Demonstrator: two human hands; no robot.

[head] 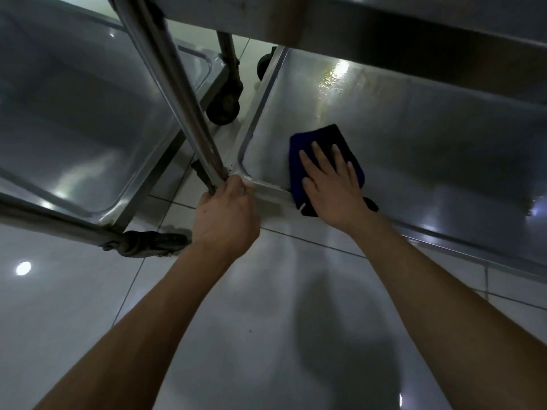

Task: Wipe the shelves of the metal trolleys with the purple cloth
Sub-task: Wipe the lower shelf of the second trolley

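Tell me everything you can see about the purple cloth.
The purple cloth is dark blue-purple and looks like soft, thick fabric, folded into a rough pad. It lies flat on the bottom shelf of the right-hand metal trolley, near the shelf's front left corner, and its near end hangs over the front rim. The right hand presses on it with straight, spread fingers and covers its middle. Nothing else touches it.
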